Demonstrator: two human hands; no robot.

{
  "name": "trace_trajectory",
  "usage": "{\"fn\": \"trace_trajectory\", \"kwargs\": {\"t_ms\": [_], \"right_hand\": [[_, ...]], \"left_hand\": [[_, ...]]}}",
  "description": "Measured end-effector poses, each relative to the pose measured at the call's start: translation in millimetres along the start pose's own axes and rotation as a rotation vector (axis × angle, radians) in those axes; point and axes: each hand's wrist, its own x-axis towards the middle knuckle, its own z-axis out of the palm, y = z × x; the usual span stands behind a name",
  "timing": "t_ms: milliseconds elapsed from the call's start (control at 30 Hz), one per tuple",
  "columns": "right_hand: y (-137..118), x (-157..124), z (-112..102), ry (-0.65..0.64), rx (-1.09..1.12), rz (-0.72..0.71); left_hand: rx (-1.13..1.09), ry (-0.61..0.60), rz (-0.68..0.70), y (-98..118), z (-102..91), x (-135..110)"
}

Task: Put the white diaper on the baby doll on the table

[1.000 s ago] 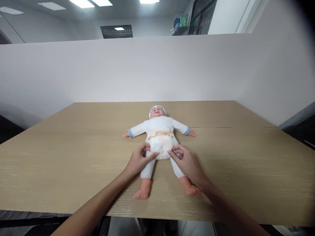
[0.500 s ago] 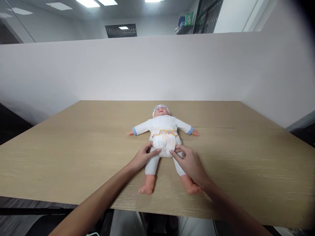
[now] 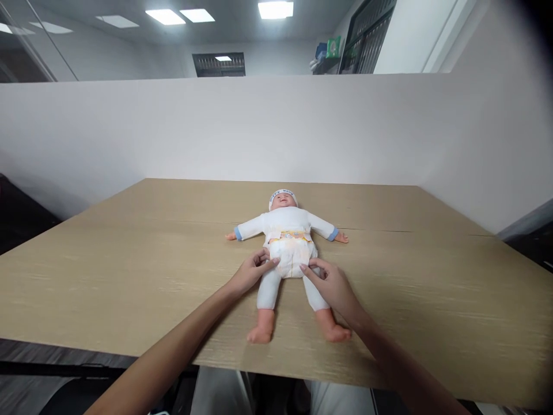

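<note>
A baby doll [image 3: 288, 217] in a white suit with blue cuffs and a printed headband lies on its back, arms spread and feet toward me. Around its hips is a white diaper [image 3: 290, 253] with a colourful printed waistband. My left hand [image 3: 254, 272] pinches the diaper's edge at the leg on the left side, thumb on the front. On the other side my right hand [image 3: 330, 282] grips the opposite leg edge between thumb and fingers. Parts of the doll's thighs are hidden behind my hands.
The doll lies on a wide wooden table [image 3: 129, 259], whose front edge is just before my knees. A white partition wall [image 3: 276, 127] rises behind it. Dark objects stand beyond the table's left and right sides.
The view has tilted up slightly, so more ceiling shows. Both hands stay at the diaper's leg edges, with only tiny finger shifts.
</note>
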Motion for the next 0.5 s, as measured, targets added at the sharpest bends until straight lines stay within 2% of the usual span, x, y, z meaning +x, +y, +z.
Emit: {"fn": "trace_trajectory", "kwargs": {"t_ms": [167, 300, 400, 500], "right_hand": [[-1, -3, 2, 0.122, -0.166, -0.191], [-2, -5, 3, 0.183, -0.208, -0.284], [2, -5, 2, 0.178, -0.171, -0.337], [15, 3, -2, 0.264, -0.172, -0.389]], "left_hand": [[-0.041, 0.018, -0.019, 1, 1.7, 1], [-0.002, 0.080, 0.018, 4, 5.6, -2], [0.131, 0.132, 0.109, 6, 1.0, -7], [0.320, 0.169, 0.255, 3, -16.3, -5]]}}
